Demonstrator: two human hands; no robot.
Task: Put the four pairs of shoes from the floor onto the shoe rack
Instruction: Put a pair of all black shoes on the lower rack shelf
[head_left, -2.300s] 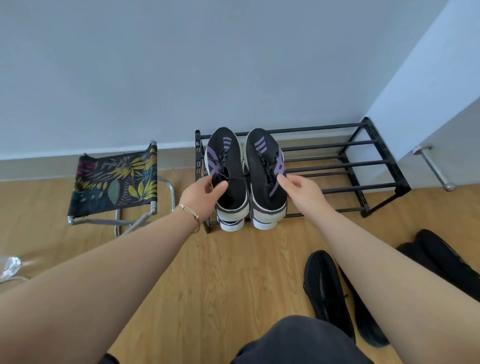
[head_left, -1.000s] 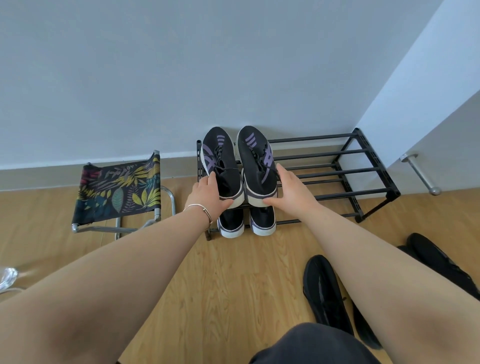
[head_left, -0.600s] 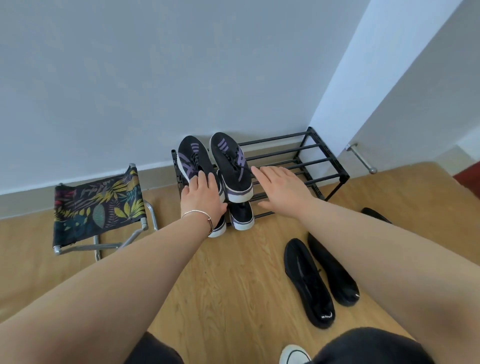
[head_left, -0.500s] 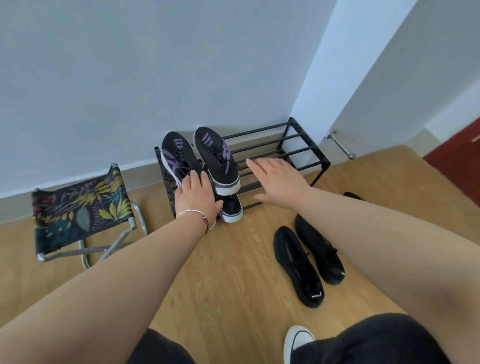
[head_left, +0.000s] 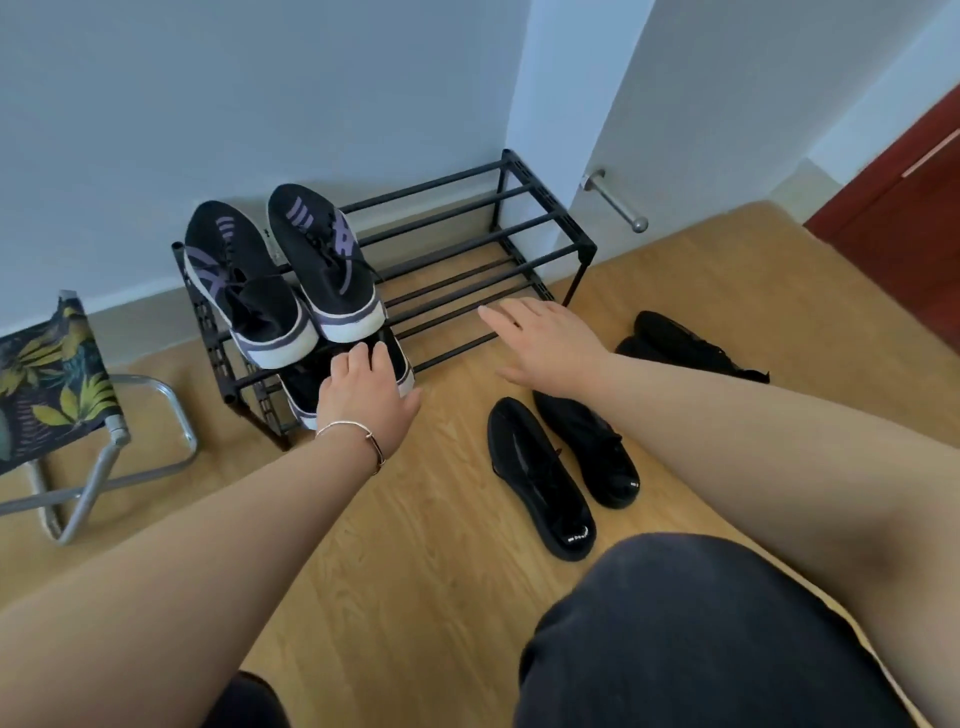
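Observation:
A black two-tier shoe rack (head_left: 540, 218) stands against the wall. A pair of black sneakers with purple stripes (head_left: 291, 275) rests on the left end of its top tier. Under them, on the lower tier, sits a black pair with white soles (head_left: 402, 364), mostly hidden. My left hand (head_left: 366, 392) lies over the heels of that lower pair, fingers loose. My right hand (head_left: 545, 338) hovers open in front of the rack, holding nothing. A pair of black shoes (head_left: 561, 478) lies on the floor below it. Another black pair (head_left: 685, 345) lies further right.
A folding stool with a leaf-print seat (head_left: 47, 379) stands left of the rack. A metal door stopper (head_left: 618, 202) sticks out of the wall at the right. A dark red door (head_left: 904, 218) is at the far right. My dark-clothed knee (head_left: 701, 634) fills the lower right.
Both hands have let go of the purple-striped sneakers, which stay on the top tier. My right hand moved right and back, my left dropped to the lower pair. My view turned right.

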